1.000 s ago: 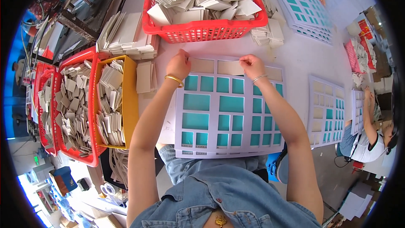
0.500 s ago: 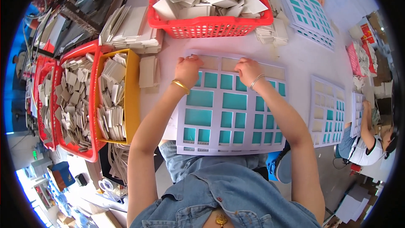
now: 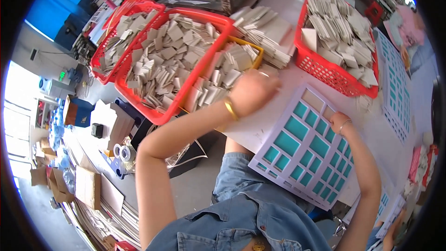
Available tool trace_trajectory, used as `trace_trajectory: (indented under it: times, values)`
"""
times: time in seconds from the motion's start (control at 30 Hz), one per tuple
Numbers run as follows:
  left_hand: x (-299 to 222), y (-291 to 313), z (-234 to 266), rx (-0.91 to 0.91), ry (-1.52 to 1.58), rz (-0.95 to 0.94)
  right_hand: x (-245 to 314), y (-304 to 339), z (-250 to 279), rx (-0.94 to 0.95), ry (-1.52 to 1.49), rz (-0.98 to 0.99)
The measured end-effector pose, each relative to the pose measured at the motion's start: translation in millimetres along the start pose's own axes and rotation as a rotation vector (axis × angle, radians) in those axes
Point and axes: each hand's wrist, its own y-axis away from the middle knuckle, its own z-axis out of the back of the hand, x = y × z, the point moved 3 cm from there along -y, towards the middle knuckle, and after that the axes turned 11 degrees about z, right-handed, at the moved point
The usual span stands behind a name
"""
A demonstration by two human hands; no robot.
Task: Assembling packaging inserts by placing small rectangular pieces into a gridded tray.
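Note:
My left hand (image 3: 254, 92) is raised over the near edge of a yellow box (image 3: 256, 56) filled with small off-white board pieces (image 3: 235, 60). It is smeared by motion, so whether its fingers hold a piece cannot be told. A white lattice panel (image 3: 278, 132) with many rectangular openings lies tilted on the table edge before me. Most openings show turquoise; those along its far row show beige. My right hand (image 3: 339, 122) rests at that far row, fingers curled together against the panel; anything within them is hidden.
Red baskets (image 3: 160, 118) heaped with pieces stand at left, another red basket (image 3: 332, 75) at far right. Loose stacks of board (image 3: 267, 30) lie between them. More turquoise-backed panels (image 3: 392, 83) lie on the right, near other people's hands. Cartons (image 3: 87, 187) stand on the floor at left.
The view has swung left. My left hand has left the panel's far row and moved left to the yellow box. My right hand has stayed at the panel's far row.

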Motion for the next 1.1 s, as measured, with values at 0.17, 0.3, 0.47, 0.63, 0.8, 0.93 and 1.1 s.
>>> trace_trajectory:
  times: [0.17, 0.3, 0.47, 0.63, 0.8, 0.93, 1.1]
  values:
    - [180.8, 38.4, 62.3, -0.329, -0.004, 0.508, 73.6, -56.0, 102.1, -0.395, -0.055, 0.285]
    - [294.8, 72.3, 56.4, -0.182, -0.221, 0.801, 192.4, -126.9, 204.7, -0.827, -0.222, 0.629]
    - [296.0, 37.2, 24.5, -0.004, -0.428, 0.786, 287.5, -236.3, 255.1, -0.753, -0.229, 0.577]
    - [297.6, 37.9, -2.8, 0.039, -0.537, 0.723, 335.6, -307.0, 252.0, -0.584, -0.130, 0.395]
    - [300.4, 34.9, 2.1, -0.046, -0.526, 0.756, 353.3, -340.6, 225.5, -0.327, 0.079, 0.262]
    - [304.6, 29.5, 6.9, -0.121, -0.434, 0.693, 359.4, -335.6, 246.4, -0.315, 0.117, 0.358]
    - [296.6, 30.4, 36.8, -0.103, -0.237, 0.754, 357.5, -298.7, 261.0, -0.687, -0.038, 0.481]
